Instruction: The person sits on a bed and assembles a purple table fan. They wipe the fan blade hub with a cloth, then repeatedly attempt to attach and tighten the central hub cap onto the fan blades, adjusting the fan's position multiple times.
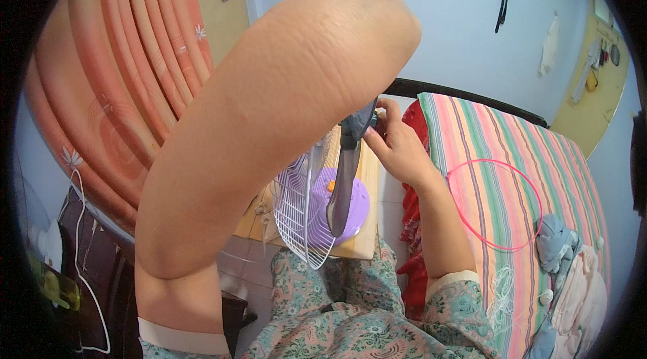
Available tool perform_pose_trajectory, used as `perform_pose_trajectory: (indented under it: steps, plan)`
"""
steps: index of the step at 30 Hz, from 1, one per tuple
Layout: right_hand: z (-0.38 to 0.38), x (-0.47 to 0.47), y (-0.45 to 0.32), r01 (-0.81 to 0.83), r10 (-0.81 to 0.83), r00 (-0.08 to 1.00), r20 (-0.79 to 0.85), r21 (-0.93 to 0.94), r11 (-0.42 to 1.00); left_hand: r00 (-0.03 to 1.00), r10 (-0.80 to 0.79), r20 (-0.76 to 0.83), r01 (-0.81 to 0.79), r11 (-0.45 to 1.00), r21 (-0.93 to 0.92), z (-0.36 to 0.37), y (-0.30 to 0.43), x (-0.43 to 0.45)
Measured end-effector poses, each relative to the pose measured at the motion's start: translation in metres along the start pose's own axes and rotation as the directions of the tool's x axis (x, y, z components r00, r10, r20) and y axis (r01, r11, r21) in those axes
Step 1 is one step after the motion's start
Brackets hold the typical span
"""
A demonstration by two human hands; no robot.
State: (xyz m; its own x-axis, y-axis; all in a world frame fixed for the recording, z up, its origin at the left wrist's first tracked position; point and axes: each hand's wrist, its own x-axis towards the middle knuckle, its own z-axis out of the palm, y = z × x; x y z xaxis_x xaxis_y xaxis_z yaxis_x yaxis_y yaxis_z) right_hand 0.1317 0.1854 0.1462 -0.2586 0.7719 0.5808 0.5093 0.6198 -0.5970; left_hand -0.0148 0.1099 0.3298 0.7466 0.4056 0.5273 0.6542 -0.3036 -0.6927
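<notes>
An electric fan with a purple round base (pixel 356 207) stands before me, its white wire guard (pixel 301 217) on the left side. A dark translucent fan blade (pixel 341 202) hangs down from the dark hub (pixel 359 121). My right hand (pixel 399 147) is at the hub's right side, its thumb and forefinger about a small dark knob (pixel 375 119). My left forearm crosses high over the fan and covers its upper part. Only the back of my left hand (pixel 374 5) shows; its fingers are hidden, so what they touch cannot be seen. The base rests on a light wooden tabletop (pixel 371 243).
A bed with a striped sheet (pixel 485 126) lies at right, bearing a pink hoop (pixel 541 207), crumpled clothes (pixel 576 278) and white strings (pixel 500 288). An orange curtain (pixel 116 81) hangs at left. A white cable (pixel 78 238) runs down by dark furniture (pixel 113 278).
</notes>
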Motion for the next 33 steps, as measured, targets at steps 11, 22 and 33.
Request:
perform_pose_trajectory:
  steps: [11,22,33]
  plan:
    - [-0.001,0.007,0.010,0.065,-0.076,0.993,-0.087,-0.128,0.990,0.986,0.072,-0.151,-0.078,0.996,-0.034,0.006,-0.005,-0.003]
    - [0.023,0.000,0.027,0.190,-0.103,0.947,-0.304,0.271,0.944,1.000,0.007,0.025,-0.005,0.998,-0.070,0.008,-0.004,0.003]
    - [0.024,0.002,0.031,0.163,-0.067,0.952,-0.300,0.306,0.938,0.996,0.047,-0.077,-0.054,0.995,-0.090,0.008,-0.006,0.001]
